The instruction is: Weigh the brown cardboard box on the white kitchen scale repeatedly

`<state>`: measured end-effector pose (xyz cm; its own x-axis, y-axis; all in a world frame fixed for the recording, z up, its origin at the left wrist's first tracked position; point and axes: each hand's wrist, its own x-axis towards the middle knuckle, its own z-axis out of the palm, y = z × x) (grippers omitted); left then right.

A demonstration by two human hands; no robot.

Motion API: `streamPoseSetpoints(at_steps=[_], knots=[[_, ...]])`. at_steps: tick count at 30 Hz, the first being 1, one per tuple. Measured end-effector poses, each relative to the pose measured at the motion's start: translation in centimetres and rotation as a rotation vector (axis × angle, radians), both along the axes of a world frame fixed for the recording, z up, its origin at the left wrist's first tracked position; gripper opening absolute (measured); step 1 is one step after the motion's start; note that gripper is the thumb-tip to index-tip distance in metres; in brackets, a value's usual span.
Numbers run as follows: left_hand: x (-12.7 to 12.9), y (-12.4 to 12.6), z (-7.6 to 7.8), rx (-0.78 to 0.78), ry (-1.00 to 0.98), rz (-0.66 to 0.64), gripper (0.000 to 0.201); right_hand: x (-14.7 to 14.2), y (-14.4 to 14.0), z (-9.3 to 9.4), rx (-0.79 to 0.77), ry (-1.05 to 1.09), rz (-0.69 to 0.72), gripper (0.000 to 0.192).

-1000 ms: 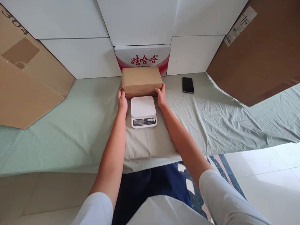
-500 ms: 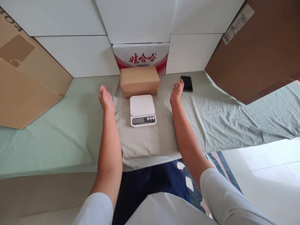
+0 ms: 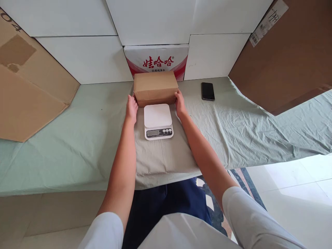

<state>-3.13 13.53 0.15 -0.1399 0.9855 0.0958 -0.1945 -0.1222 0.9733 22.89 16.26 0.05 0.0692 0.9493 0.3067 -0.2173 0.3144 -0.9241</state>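
Observation:
A brown cardboard box (image 3: 155, 83) rests on the cloth, between my two hands. My left hand (image 3: 132, 108) is against its left end and my right hand (image 3: 180, 102) against its right end, so the box is gripped from both sides. Some fingertips are hidden by the box. Just in front of the box sits a white kitchen scale (image 3: 158, 119) with a small display and several round buttons on its near side. Nothing lies on the scale's platform.
A black phone (image 3: 208, 91) lies on the green cloth (image 3: 64, 138) to the right. White panels (image 3: 83, 58) and a red-and-white printed carton (image 3: 158, 57) stand behind. Large cardboard sheets (image 3: 38, 97) flank the left, and a brown one (image 3: 290, 62) the right.
Both hands have moved inward, from apart on either side to the two ends of the cardboard box. Box and scale stand about where they were.

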Motion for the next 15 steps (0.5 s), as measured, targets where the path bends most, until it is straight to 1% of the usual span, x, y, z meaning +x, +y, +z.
streamPoseSetpoints(at_steps=[2, 4, 8, 10, 12, 15], knots=[[0.2, 0.1, 0.0, -0.002, -0.017, -0.004, 0.089, -0.9, -1.0, 0.5, -0.008, -0.024, -0.006, 0.063], [0.3, 0.3, 0.0, -0.005, -0.028, 0.0, 0.086, -1.3, -1.7, 1.0, -0.037, -0.029, -0.019, 0.063], [0.0, 0.3, -0.2, 0.028, -0.037, 0.12, 0.076, -1.1, -1.7, 1.1, -0.085, 0.018, -0.045, 0.073], [-0.6, 0.2, -0.4, 0.046, -0.03, 0.161, 0.076, -1.0, -1.3, 0.8, -0.108, 0.05, -0.061, 0.079], [-1.0, 0.2, -0.6, 0.049, -0.012, 0.145, 0.08, -1.0, -1.0, 0.6, -0.112, 0.06, -0.063, 0.08], [-1.1, 0.2, -0.7, 0.026, 0.001, 0.089, 0.083, -1.0, -1.2, 0.8, -0.084, 0.027, -0.043, 0.07]])
